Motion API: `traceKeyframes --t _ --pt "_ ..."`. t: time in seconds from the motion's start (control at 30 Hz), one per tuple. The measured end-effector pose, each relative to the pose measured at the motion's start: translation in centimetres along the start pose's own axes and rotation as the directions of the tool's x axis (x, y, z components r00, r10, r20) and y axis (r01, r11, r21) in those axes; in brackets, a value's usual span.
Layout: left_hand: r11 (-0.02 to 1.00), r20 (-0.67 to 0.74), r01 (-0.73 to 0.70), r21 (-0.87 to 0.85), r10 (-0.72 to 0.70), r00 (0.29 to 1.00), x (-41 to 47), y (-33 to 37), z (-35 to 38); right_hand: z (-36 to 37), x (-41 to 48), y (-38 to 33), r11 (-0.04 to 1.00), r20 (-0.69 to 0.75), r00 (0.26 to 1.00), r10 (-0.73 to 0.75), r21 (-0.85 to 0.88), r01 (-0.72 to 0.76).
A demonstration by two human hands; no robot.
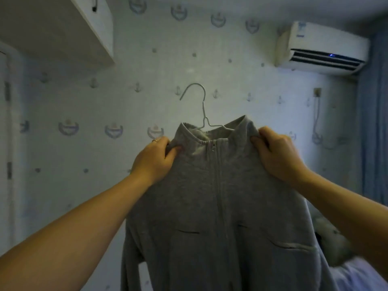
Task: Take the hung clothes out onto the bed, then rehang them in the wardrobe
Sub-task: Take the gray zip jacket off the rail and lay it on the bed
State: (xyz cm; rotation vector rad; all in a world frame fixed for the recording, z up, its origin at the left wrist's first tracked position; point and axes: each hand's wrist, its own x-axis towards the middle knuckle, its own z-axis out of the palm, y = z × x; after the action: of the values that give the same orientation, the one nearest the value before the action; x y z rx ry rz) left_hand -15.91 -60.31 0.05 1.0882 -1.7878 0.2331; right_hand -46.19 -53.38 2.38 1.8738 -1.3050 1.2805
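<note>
A grey zip-up jacket (pixel 216 202) hangs in the air in front of me on a thin white wire hanger (pixel 199 106), whose hook sticks up out of the collar. My left hand (pixel 155 158) pinches the jacket's left shoulder beside the collar, with a ring on one finger. On the other side my right hand (pixel 277 156) grips the right shoulder. The zip is closed up to the collar. The jacket's hem runs out of the bottom of the frame. The wardrobe rail is out of sight.
A white cabinet (pixel 63 30) juts from the wall at upper left. An air conditioner (pixel 321 49) is mounted at upper right, next to a blue curtain (pixel 375 122). Bedding and a pillow (pixel 336 242) lie at lower right behind the jacket.
</note>
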Motion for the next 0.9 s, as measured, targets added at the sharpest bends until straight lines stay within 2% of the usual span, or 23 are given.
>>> traceKeyframes --t 0.2,0.43,0.57,0.7,0.9 --pt "0.991 0.186 -0.018 -0.132 0.043 0.982 -0.5 -0.9 14.1 2.3 -7.1 8.4 0.979 0.109 0.985 0.133 -0.168 -0.113" --pt "0.955 0.306 -0.146 -0.260 0.225 0.925 0.5 -4.4 28.8 7.3 -12.7 15.5 0.921 0.231 0.908 0.349 -0.262 -0.287" --pt "0.916 0.380 -0.177 -0.361 0.318 0.869 0.8 -6.1 36.5 10.7 -15.8 18.7 0.866 0.273 0.828 0.491 -0.257 -0.429" --pt "0.879 0.459 -0.208 -0.430 0.411 0.788 0.6 -7.4 44.3 13.8 -19.4 21.2 0.770 0.313 0.704 0.638 -0.293 -0.567" --pt "0.825 0.532 -0.213 -0.524 0.511 0.675 -0.1 -5.1 54.6 15.2 -24.3 25.2 0.593 0.272 0.527 0.805 -0.380 -0.710"
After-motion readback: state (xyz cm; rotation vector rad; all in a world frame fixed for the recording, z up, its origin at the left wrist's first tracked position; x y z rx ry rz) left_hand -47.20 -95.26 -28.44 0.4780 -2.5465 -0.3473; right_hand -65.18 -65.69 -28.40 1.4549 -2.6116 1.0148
